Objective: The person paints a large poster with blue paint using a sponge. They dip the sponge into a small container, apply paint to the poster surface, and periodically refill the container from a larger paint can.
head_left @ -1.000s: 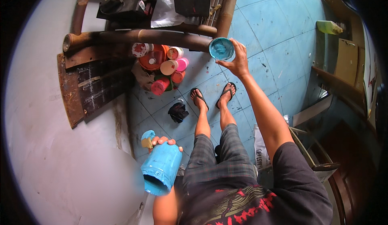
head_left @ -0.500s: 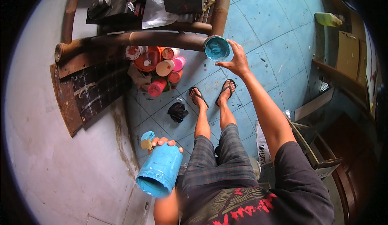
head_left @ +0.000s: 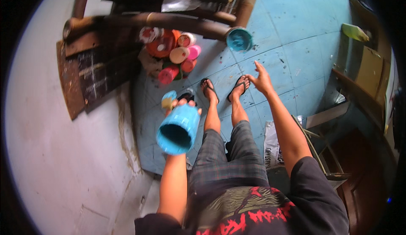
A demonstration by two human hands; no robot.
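My left hand is closed round a light-blue plastic tub, tilted so its dark mouth faces up toward me. A tan and light-blue piece sticks out by its fingers; its kind I cannot make out. My right hand is empty, with its fingers apart. Beyond its fingertips, apart from them, a round pot of teal paint stands at the right end of the bamboo rail.
Several red, pink and orange paint containers cluster below the rail at the left. Dark boards lean at the pale wall. A black bag lies on the blue tiles. At right are a yellow-green bottle and wooden furniture.
My right hand has let go of the teal paint pot and drawn back toward me. My left hand has moved the blue tub forward and slightly right, its mouth facing more upward.
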